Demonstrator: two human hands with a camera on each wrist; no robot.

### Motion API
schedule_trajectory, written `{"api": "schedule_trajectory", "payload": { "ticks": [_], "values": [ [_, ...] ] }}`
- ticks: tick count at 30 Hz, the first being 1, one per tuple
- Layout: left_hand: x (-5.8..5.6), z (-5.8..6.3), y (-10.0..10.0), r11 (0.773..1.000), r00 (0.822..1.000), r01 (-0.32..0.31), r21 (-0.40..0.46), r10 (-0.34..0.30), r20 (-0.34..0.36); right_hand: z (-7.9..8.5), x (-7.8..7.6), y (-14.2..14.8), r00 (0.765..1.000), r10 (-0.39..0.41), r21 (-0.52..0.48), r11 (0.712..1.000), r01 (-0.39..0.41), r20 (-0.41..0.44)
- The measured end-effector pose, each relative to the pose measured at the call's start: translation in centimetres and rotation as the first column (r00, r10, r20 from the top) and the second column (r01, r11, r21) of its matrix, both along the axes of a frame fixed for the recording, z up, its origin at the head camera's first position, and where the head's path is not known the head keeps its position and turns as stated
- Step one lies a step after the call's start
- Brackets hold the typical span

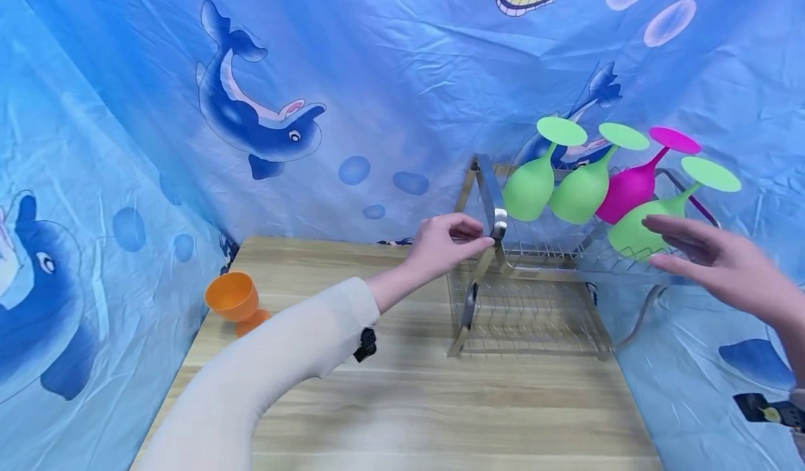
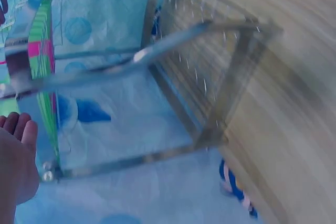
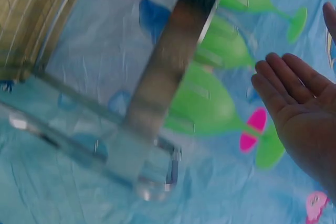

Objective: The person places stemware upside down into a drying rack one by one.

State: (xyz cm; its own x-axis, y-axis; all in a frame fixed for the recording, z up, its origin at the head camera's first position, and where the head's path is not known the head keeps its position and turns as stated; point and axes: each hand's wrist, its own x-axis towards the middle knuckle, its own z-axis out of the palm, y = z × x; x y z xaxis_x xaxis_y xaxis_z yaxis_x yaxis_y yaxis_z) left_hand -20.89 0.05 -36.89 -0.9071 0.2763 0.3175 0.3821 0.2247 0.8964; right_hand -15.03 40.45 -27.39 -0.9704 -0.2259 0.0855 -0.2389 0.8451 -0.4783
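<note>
A two-tier metal dish rack [image 1: 547, 274] stands at the right of the wooden tabletop. Upside down on its upper tier lean several wine glasses, including a green one [image 1: 530, 188] at the left end and a magenta one [image 1: 629, 193]. My left hand [image 1: 443, 242] is beside the rack's left end, its thumb tip at the frame's corner and its fingers loosely bent. In the left wrist view those fingers [image 2: 21, 127] lie just below a blurred bar. My right hand [image 1: 732, 265] is by the rightmost green glass [image 1: 648, 226], its fingers extended and nothing held.
An orange goblet [image 1: 233, 300] lies tilted near the left edge of the wooden tabletop [image 1: 402, 401]. Blue cloth printed with dolphins [image 1: 258, 107] surrounds the tabletop at the back and both sides. The rack's lower tier [image 1: 531, 317] is a wire grid.
</note>
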Motion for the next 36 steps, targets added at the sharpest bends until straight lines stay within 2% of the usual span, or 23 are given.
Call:
{"api": "schedule_trajectory", "payload": {
  "ticks": [5, 8, 10, 13, 16, 18, 20, 24, 27, 32, 36],
  "values": [
    [0.0, 1.0, -4.0, 0.988, 0.999, 0.004, -0.157, -0.012, -0.052, -1.1, 0.4, -2.8, 0.991, 0.099, -0.094, 0.99, -0.107, -0.087],
    [0.3, 1.5, -7.0, 0.969, 0.995, 0.013, -0.247, -0.037, -0.093, -1.8, 0.7, -4.5, 0.975, 0.173, -0.16, 0.968, -0.195, -0.141],
    [0.6, 1.7, -9.1, 0.957, 0.993, 0.015, -0.289, -0.049, -0.109, -2.3, 1.0, -5.7, 0.958, 0.226, -0.204, 0.944, -0.26, -0.178],
    [1.1, 1.8, -12.5, 0.931, 0.99, -0.013, -0.365, -0.038, -0.132, -2.9, 1.6, -7.5, 0.927, 0.293, -0.256, 0.901, -0.349, -0.233],
    [1.7, 1.8, -15.9, 0.897, 0.991, -0.067, -0.437, 0.008, -0.136, -3.8, 2.1, -8.8, 0.891, 0.358, -0.287, 0.854, -0.434, -0.28],
    [2.2, 1.6, -18.2, 0.866, 0.99, -0.106, -0.488, 0.047, -0.132, -4.5, 2.4, -9.6, 0.872, 0.394, -0.307, 0.824, -0.475, -0.291],
    [2.7, 1.4, -20.5, 0.835, 0.989, -0.139, -0.532, 0.095, -0.11, -5.4, 2.6, -10.2, 0.86, 0.422, -0.332, 0.798, -0.502, -0.287],
    [3.9, 0.7, -24.8, 0.77, 0.981, -0.187, -0.61, 0.175, -0.081, -7.0, 3.2, -11.5, 0.852, 0.466, -0.409, 0.747, -0.523, -0.238],
    [4.6, 0.2, -27.2, 0.738, 0.972, -0.219, -0.638, 0.226, -0.072, -8.1, 3.6, -12.3, 0.847, 0.493, -0.446, 0.724, -0.525, -0.197],
    [5.7, -0.9, -30.4, 0.72, 0.957, -0.254, -0.646, 0.286, -0.057, -10.3, 3.9, -13.6, 0.84, 0.517, -0.466, 0.71, -0.527, -0.162],
    [6.7, -2.2, -32.5, 0.715, 0.939, -0.294, -0.635, 0.34, -0.052, -12.4, 3.9, -14.6, 0.824, 0.543, -0.489, 0.682, -0.544, -0.158]
  ]
}}
